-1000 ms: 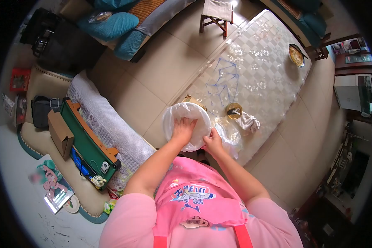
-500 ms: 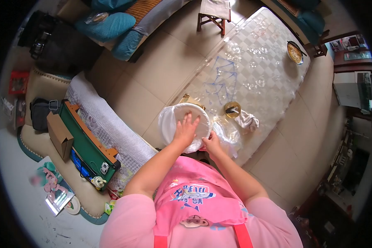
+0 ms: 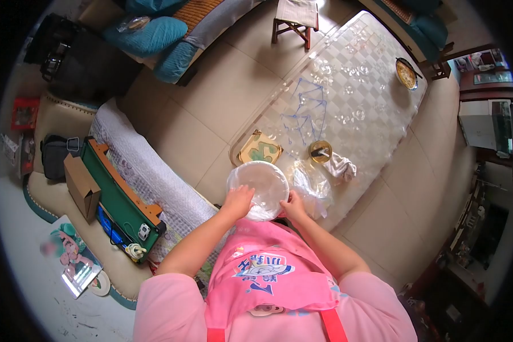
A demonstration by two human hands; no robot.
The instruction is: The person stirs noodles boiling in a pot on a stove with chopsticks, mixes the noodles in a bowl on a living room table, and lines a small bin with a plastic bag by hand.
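A round white container (image 3: 268, 183) lined with thin clear plastic is held close to the pink apron. My left hand (image 3: 239, 200) is at its left rim, with the fingers bent over the edge onto the lining. My right hand (image 3: 293, 205) pinches the rim on the right side. Just beyond the container, a patterned octagonal tray (image 3: 259, 149) lies on the table corner. To the right are a crumpled clear plastic bag (image 3: 308, 185), a round amber dish (image 3: 320, 151) with a dark item in it, and a pale cloth (image 3: 342, 167).
The long table (image 3: 359, 91) has a transparent cover with blue lines. A bowl with chopsticks (image 3: 406, 75) stands at its far right. A stool (image 3: 295, 20) is beyond the table. On the left are a quilted sofa cover (image 3: 148, 159), a cardboard box (image 3: 81, 185) and a green case (image 3: 119, 196).
The container has come down toward the apron, uncovering the octagonal tray. My left hand has moved from inside the container to its left rim. My right hand still grips the right side.
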